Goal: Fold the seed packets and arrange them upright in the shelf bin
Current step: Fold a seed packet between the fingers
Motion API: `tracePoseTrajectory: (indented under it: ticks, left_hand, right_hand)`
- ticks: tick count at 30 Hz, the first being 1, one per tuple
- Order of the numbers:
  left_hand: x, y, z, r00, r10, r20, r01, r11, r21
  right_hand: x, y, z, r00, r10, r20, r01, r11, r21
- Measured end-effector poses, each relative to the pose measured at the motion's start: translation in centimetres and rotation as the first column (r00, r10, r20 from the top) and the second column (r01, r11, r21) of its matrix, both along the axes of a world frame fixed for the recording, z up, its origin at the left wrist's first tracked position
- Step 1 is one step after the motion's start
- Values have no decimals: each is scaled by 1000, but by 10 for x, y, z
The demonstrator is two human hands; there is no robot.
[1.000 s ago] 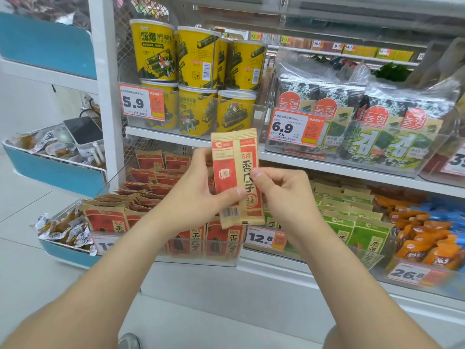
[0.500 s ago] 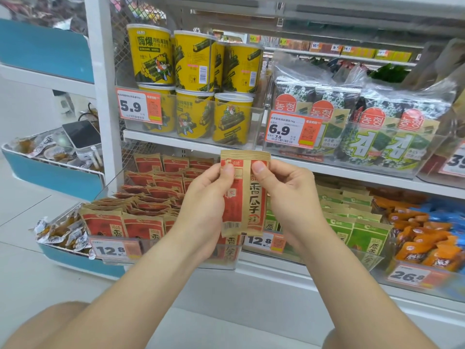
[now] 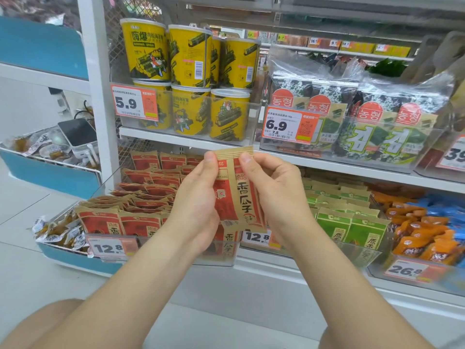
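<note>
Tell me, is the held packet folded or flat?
Folded lengthwise: red packet has one side lapped over its front; left hand and right hand pinch it.

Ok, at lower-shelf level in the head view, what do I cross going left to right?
blue basket of small wrapped snacks → red seed packets → left hand → held seed packet → right hand → green packets → orange packs
</note>
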State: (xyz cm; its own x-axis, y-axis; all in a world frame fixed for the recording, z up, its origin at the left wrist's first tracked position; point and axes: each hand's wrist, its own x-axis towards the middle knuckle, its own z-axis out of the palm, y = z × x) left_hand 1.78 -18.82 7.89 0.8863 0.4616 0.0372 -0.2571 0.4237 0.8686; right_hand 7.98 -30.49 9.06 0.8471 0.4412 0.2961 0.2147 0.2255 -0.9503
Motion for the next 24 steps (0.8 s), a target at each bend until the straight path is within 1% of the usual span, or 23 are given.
tracePoseTrajectory:
  ticks: [4, 7, 9, 10, 12, 14, 16, 17, 18, 19, 20, 21, 24]
  left_hand:
    - [4, -4, -7, 1000, 1, -15, -3, 994, -107]
    - [8, -4, -10, 999, -42, -16, 38, 984, -172]
    - [8, -2, -9, 998, -62, -27, 55, 977, -205]
    - [9, -1, -8, 997, -67, -27, 60, 974, -220]
    - [9, 0, -8, 998, -59, -23, 52, 975, -215]
    - [11, -1, -9, 1000, -27, -4, 26, 986, -165]
    - [11, -1, -11, 998, 70, -5, -71, 996, -63]
    - [9, -1, -12, 989, 147, -19, -146, 987, 61]
    - [8, 0, -11, 974, 224, -12, -216, 951, 223]
    - [5, 1, -11, 960, 279, 27, -268, 885, 380]
    - [4, 2, -10, 952, 299, 69, -293, 817, 497]
    - [2, 2, -10, 954, 288, 89, -285, 768, 573]
    - [0, 1, -11, 962, 256, 90, -247, 686, 684]
  right_hand:
    - [-2, 9, -4, 980, -167, 111, 163, 986, 40]
    - [-5, 14, -10, 896, -288, 337, 302, 953, 13]
    - [-12, 17, -11, 837, -324, 441, 352, 936, 19]
    - [-15, 19, -12, 819, -340, 463, 370, 929, 27]
    - [-18, 20, -12, 810, -357, 466, 383, 923, 41]
    - [-17, 18, -10, 801, -380, 462, 405, 913, 49]
    - [-13, 15, -9, 768, -443, 463, 478, 877, 48]
    - [-11, 13, -8, 755, -475, 452, 512, 858, 46]
    - [-9, 11, -7, 752, -499, 431, 535, 844, 42]
    - [-8, 10, -6, 753, -515, 409, 549, 835, 40]
    - [-8, 9, -5, 755, -526, 392, 557, 829, 40]
    - [-8, 8, -4, 758, -531, 379, 559, 828, 42]
    - [-7, 7, -1, 813, -496, 305, 508, 860, 47]
